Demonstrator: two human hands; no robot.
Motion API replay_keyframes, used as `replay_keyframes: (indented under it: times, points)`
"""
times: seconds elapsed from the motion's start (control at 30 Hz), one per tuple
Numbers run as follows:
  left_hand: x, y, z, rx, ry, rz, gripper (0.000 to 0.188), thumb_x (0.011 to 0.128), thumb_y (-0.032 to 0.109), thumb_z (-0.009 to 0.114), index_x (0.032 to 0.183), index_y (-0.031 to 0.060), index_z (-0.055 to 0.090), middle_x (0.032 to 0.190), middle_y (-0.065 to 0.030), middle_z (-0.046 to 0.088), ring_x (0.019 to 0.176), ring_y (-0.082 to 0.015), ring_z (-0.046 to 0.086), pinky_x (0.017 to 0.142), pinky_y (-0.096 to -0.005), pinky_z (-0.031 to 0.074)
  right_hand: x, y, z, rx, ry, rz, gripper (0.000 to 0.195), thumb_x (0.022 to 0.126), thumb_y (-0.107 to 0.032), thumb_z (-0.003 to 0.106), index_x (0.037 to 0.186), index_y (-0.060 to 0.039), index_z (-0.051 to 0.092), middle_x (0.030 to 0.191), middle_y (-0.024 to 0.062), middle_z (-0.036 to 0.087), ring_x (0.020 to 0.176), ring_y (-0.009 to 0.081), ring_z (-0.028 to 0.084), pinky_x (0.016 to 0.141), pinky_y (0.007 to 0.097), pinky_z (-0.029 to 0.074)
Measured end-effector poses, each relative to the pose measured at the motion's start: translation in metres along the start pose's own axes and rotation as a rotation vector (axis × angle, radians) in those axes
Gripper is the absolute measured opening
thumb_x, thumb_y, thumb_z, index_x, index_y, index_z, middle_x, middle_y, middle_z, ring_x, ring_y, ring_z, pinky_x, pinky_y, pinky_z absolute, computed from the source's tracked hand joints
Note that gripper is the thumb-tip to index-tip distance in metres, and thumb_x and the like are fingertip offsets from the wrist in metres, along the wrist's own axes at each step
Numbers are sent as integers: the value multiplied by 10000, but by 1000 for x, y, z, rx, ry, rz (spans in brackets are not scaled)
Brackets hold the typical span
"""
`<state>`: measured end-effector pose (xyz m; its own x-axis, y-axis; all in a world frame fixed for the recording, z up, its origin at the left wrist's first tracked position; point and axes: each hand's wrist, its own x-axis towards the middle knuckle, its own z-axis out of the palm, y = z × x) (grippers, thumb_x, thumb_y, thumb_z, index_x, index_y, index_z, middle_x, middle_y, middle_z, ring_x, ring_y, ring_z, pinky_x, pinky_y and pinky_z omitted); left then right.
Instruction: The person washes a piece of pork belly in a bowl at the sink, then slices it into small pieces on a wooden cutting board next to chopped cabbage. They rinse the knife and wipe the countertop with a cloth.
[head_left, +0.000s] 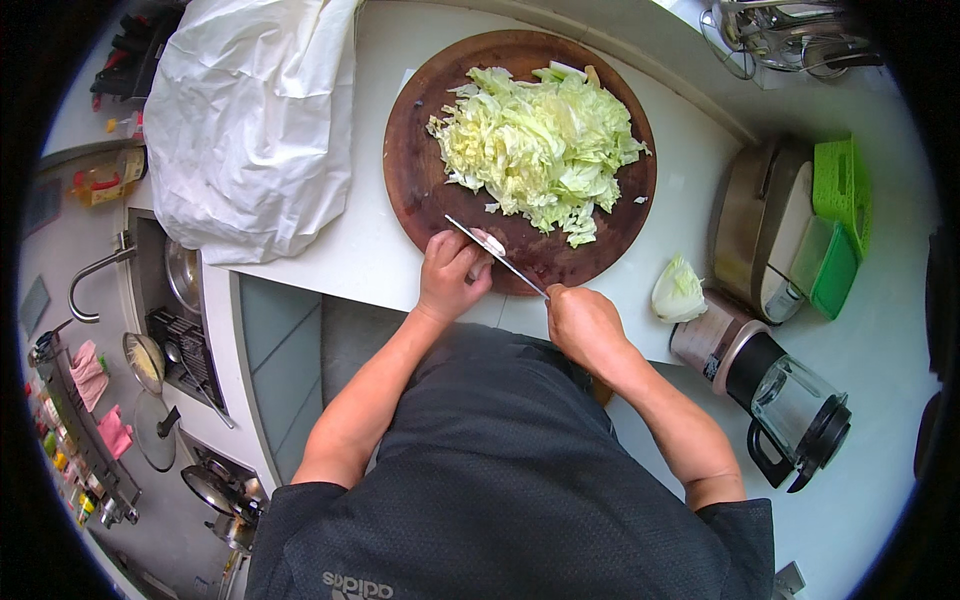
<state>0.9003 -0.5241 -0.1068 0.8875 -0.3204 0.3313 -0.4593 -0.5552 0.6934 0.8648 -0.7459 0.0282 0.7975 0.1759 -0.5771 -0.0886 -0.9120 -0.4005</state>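
Note:
A round wooden cutting board (420, 187) bears a heap of shredded napa cabbage (536, 142). At the board's near edge my right hand (589, 326) grips a kitchen knife (506, 262), whose blade slants up and to the left. My left hand (454, 274) is closed on a small whitish piece of food (474, 270), partly hidden by the fingers; I cannot tell what it is. Just beyond the blade lies another small pale piece (493, 243). A cut chunk of napa cabbage (679, 290) rests on the white counter (686, 202), right of the board.
A white cloth (255, 135) covers something on the left. To the right stand a blender (772, 382), a brown metallic appliance (746, 217) and green plastic baskets (836, 255). Utensils (795, 37) occupy the upper right corner. The sink (176, 300) with its faucet (97, 281) is far left.

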Motion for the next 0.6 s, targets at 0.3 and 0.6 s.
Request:
replay_keyframes:
  times: [0.3, 0.6]
  points:
    - [-2, 0, 5, -6, 55, -11, 364, 691, 74, 803, 1044, 98, 713, 1161, -80, 663, 1094, -338, 598, 960, -450, 508, 51, 4, 38, 68, 48, -37, 149, 908, -91, 594, 894, 35, 672, 821, 298, 702, 787, 501, 699, 715, 594, 549]
    - [-9, -1, 8, 26, 65, -32, 378, 680, 64, 832, 1032, 83, 694, 1132, -117, 636, 1092, -375, 594, 962, -475, 494, 73, -1, 57, 125, 137, -67, 172, 944, -109, 585, 923, 25, 691, 819, 296, 707, 794, 497, 708, 721, 592, 557]
